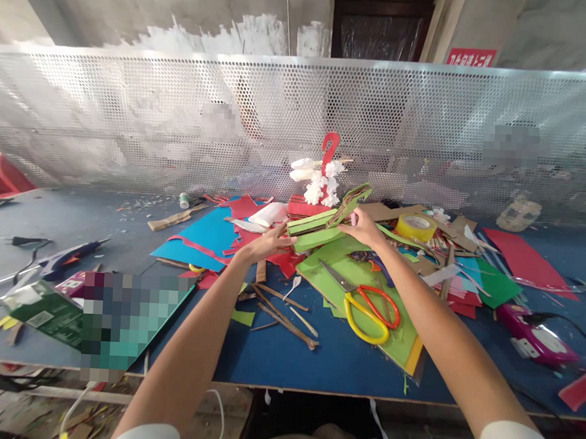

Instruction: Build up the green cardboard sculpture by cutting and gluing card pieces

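Both hands reach forward to a green paper-covered cardboard piece [317, 226], whose brown corrugated edges show. My left hand [267, 244] grips its left end, fingers partly hidden behind it. My right hand [362, 229] is closed on its right side, where a crinkled green flap [356, 198] rises. Just behind stands a red craft [307, 207] with white ruffled flowers [319, 187] and a red hook-shaped strip [331, 149]. Scissors [366, 314] with one yellow and one orange-red handle lie on green sheets [332, 274] between my forearms.
Yellow tape [415, 227] and scraps lie right, near a magenta device [537, 334]. Twigs [288, 317] lie in front. At left are a blue sheet [203, 238], a glue gun [69, 257] and a green box [47, 315]. A perforated metal screen [180, 122] stands behind.
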`<state>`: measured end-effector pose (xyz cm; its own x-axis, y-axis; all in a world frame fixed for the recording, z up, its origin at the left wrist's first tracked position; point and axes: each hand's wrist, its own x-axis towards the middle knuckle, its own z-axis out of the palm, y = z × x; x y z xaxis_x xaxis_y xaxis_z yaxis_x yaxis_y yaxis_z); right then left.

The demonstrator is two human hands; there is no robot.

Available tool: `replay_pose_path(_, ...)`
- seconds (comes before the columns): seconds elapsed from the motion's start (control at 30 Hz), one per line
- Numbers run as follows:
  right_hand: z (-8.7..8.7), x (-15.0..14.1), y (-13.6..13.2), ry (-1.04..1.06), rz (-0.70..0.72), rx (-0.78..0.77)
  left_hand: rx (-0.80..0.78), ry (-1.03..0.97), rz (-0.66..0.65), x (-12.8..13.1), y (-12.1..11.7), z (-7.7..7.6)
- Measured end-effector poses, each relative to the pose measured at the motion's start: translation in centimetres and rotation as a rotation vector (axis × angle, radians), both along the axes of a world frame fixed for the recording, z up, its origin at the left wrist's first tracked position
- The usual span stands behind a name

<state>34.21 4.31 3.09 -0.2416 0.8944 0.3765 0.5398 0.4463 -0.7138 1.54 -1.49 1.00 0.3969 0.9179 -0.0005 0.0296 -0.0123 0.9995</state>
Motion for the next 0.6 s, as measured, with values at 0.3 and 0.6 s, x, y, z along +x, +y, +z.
replay_pose_path(0.3, 0.3, 0.1, -0.1, 0.017, 0.017, -0.011, -0.034, -0.035, -0.023, -0.2, 0.6, -0.4)
replay_pose_path(0.6, -0.5, 0.6, 0.8, 0.069, 0.061, -0.007, -0.013, 0.035, 0.021, 0.1, 0.3, 0.0)
